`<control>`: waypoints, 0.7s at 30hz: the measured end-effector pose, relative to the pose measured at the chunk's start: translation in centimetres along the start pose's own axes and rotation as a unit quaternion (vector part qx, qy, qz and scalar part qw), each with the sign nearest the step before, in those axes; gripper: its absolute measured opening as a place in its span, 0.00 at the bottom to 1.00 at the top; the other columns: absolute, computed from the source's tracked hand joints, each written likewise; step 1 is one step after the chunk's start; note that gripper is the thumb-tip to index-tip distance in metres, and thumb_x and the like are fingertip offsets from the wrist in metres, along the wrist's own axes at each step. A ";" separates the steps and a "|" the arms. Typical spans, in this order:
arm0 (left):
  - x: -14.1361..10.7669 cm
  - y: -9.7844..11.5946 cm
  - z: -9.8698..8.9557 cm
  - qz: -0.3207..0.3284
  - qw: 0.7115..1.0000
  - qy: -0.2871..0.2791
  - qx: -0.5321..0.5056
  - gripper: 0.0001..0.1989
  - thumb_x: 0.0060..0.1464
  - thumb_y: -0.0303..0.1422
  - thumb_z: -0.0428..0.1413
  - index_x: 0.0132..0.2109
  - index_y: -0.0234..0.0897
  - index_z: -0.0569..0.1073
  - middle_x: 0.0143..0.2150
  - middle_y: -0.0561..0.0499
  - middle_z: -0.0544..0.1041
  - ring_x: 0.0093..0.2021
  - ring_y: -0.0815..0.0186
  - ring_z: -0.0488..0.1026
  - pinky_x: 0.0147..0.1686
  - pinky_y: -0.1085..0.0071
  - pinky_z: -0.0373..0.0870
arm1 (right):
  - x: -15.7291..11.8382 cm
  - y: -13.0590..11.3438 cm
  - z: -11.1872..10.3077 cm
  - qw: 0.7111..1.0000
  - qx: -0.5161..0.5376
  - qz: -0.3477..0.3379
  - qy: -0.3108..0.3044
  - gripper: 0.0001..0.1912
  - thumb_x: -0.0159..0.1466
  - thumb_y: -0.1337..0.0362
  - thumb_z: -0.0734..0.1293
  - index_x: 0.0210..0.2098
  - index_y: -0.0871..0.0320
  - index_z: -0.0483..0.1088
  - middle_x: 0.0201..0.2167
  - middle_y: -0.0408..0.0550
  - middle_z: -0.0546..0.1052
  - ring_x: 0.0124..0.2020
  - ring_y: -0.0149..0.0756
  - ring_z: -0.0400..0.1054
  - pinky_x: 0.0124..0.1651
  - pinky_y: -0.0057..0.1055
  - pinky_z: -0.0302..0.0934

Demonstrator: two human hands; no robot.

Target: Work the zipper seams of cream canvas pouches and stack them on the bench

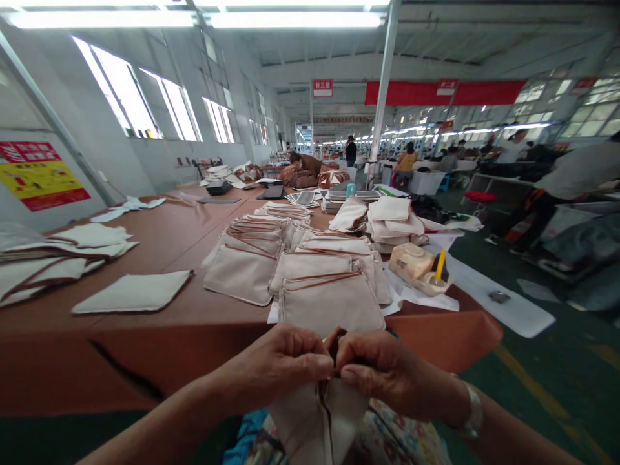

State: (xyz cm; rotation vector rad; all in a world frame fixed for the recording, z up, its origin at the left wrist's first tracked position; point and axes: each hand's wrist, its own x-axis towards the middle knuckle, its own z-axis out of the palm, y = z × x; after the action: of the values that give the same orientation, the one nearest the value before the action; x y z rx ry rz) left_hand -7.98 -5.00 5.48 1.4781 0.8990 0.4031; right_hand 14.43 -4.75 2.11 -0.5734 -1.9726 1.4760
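your left hand point(276, 365) and right hand point(387, 374) both pinch the brown-edged top of a canvas pouch point(317, 420); beyond that pouch, finished-looking stacked pouches point(329, 303) lie on the brown-covered table point(72, 361); more lie unstacked.

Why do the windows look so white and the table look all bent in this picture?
In the head view, glare washes out the windows, the ceiling lights glow very brightly, the table seems to curve, and the far standing person looks soft.
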 end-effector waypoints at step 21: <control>0.3 -1.4 3.0 0.199 0.840 0.466 0.197 0.11 0.55 0.35 0.52 0.26 0.37 0.71 0.23 0.54 0.69 0.25 0.68 0.66 0.26 0.77 0.63 | 2.0 1.1 2.2 0.949 -0.313 0.005 0.036 0.28 0.64 0.62 0.66 0.62 0.63 0.62 0.50 0.63 0.78 0.49 0.53 0.75 0.48 0.37 0.69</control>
State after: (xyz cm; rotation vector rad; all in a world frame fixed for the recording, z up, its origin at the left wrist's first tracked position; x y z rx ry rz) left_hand -6.01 -6.92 3.66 1.8674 1.4937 1.3989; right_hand 11.43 -4.67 1.05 -0.8822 -2.3730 0.7911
